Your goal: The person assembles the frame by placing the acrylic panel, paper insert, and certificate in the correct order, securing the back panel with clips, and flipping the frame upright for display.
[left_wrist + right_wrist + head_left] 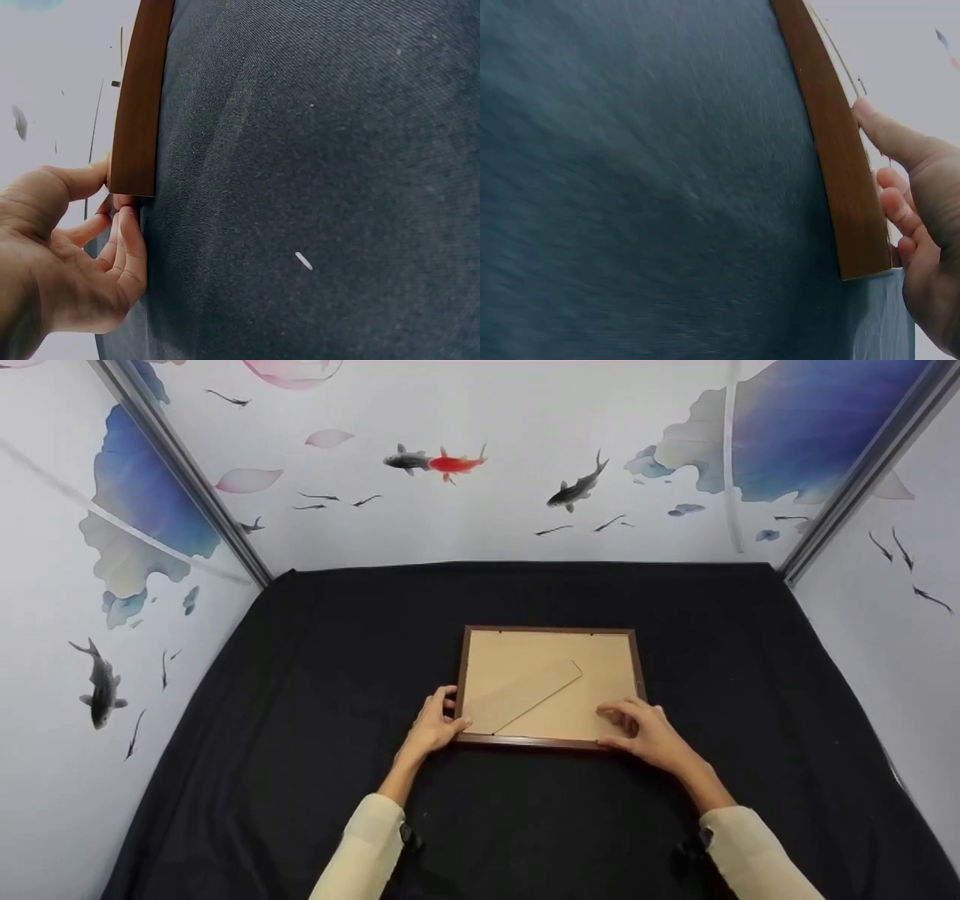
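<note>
A picture frame (536,742) with a dark brown border lies back side up on the black cloth. Its tan backing board (525,660) carries a slanted stand flap (536,690). At the near left corner my left hand (435,724) grips the frame, thumb on the top edge and fingers at the side, as the left wrist view also shows. Over the near right corner is my right hand (649,735), its thumb on the near edge. The other fingers are loosely bent above the board; the hand partly hides that corner.
Black cloth (300,697) covers the table. Printed white panels (510,525) with fish and leaves stand at the back and both sides, joined by metal posts (187,472). Small dark tabs (592,634) sit along the frame's inner edge. A white speck (303,260) lies on the cloth.
</note>
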`<action>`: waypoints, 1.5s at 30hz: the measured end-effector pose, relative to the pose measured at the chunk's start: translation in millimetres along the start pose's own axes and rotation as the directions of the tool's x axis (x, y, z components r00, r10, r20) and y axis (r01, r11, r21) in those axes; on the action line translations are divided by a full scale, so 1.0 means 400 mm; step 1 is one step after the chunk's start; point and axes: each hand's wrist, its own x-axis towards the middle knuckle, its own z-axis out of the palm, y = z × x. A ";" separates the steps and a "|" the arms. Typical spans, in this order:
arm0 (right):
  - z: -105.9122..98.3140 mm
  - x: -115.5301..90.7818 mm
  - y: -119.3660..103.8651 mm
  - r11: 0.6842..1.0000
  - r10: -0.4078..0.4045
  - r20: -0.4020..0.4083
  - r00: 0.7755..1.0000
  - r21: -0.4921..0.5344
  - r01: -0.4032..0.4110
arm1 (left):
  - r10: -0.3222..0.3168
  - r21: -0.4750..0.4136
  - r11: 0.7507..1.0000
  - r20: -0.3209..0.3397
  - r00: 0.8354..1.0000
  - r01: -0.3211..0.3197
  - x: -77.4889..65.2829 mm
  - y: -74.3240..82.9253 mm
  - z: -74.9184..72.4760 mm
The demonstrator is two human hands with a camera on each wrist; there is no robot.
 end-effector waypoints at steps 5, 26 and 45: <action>-0.009 0.029 0.005 0.999 0.020 0.096 0.995 -0.051 -0.015 | 0.009 -0.030 1.000 0.007 1.000 -0.008 -0.001 0.000 -0.003; -0.028 0.100 -0.052 0.954 0.296 0.238 0.925 -0.114 -0.276 | 0.020 -0.027 0.999 0.009 1.000 -0.019 0.010 0.013 -0.004; -0.034 0.077 -0.040 0.983 0.186 0.190 0.964 -0.034 -0.183 | -0.022 -0.041 0.999 0.013 1.000 0.022 0.008 0.009 0.003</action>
